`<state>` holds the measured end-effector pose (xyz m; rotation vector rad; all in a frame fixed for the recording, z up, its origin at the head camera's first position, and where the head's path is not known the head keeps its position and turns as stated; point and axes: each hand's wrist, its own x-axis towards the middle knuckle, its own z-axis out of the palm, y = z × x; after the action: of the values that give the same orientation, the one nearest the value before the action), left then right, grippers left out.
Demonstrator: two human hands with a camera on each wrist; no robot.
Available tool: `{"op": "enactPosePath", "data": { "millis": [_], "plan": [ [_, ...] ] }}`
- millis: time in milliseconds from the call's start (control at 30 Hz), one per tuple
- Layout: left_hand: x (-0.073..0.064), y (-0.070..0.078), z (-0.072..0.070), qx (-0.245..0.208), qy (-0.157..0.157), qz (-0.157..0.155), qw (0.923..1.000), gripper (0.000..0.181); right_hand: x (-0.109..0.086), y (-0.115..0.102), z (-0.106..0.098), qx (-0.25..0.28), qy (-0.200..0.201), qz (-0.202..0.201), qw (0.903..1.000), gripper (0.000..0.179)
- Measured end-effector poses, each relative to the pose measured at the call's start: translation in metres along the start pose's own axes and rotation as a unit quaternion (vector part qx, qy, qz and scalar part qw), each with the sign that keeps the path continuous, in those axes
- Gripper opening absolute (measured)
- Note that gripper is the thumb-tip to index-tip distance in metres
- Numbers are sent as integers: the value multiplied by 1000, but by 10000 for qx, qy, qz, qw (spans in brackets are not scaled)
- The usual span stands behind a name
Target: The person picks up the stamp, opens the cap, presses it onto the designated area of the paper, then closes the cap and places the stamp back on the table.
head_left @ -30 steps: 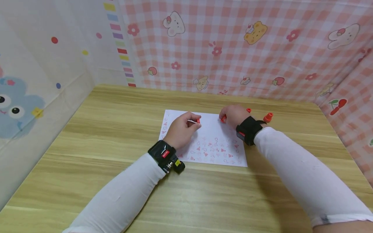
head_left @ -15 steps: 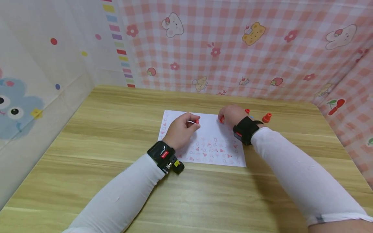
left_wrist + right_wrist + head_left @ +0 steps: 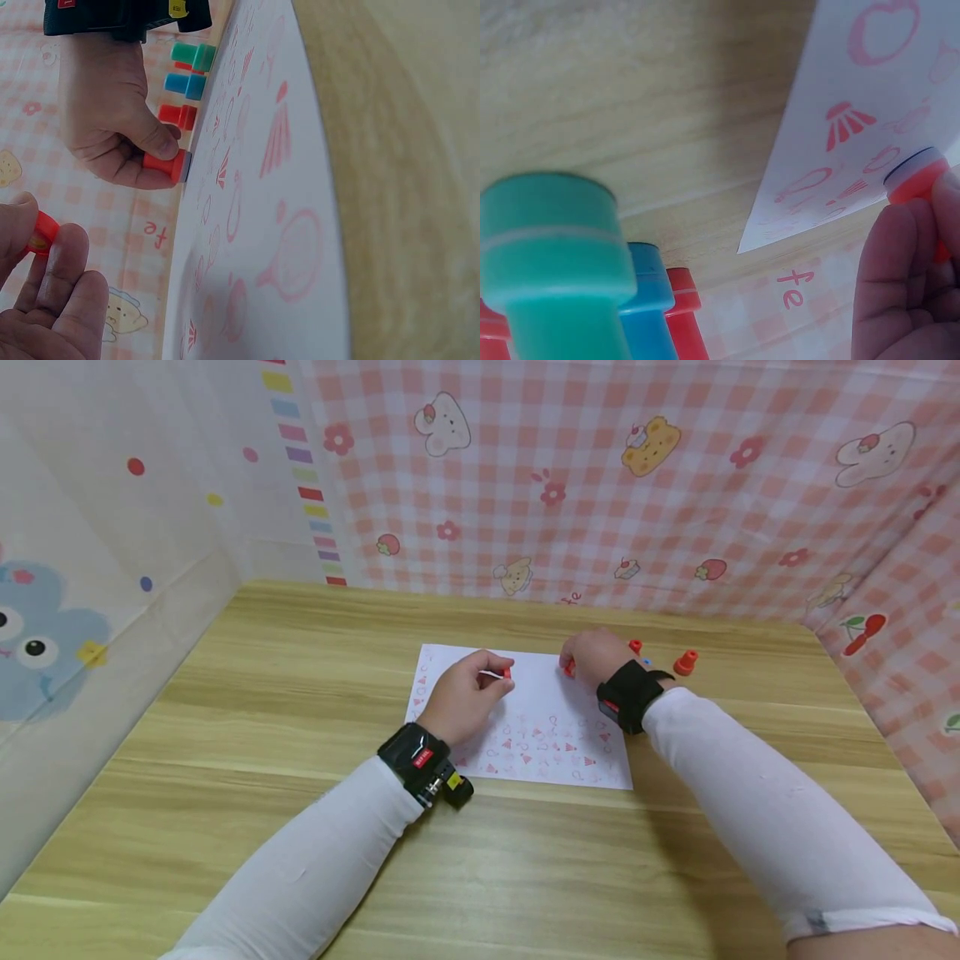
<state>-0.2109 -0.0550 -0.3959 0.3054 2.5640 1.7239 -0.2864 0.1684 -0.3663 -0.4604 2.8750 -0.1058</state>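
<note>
In the head view my left hand [image 3: 459,703] is over the left part of a white paper sheet [image 3: 536,681]. Its thumb and fingers pinch a small red cap [image 3: 43,232], and the cap's inside shows yellowish in the left wrist view. Toward the sheet's far right corner, my right hand [image 3: 597,658] grips a red stamp [image 3: 163,166] between thumb and fingers. The stamp's pale face [image 3: 915,166] is right at the paper. Faint red prints of shuttlecocks, rackets and rounded outlines cover the near part and left edge of the sheet.
Right of the sheet stand a green stamp [image 3: 555,285], a blue stamp [image 3: 646,300] and a red stamp [image 3: 684,304]. Another red stamp [image 3: 686,663] is farther right on the wooden table [image 3: 487,868]. A pink checked cloth [image 3: 525,468] hangs behind the table.
The head view has shifted slightly. A bit of the blue stamp now shows beside my right wrist. Both hands keep their holds, nearly in place.
</note>
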Motion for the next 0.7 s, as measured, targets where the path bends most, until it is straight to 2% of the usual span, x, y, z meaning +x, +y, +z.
{"op": "enactPosePath", "data": {
  "millis": [500,700],
  "plan": [
    [1,0,0,29,0,-18,10000,26,3,3,3,92,101,-82,9999,29],
    [1,-1,0,39,-16,19,10000,27,2,5,5,141,367,-280,9988,28]
  ]
}}
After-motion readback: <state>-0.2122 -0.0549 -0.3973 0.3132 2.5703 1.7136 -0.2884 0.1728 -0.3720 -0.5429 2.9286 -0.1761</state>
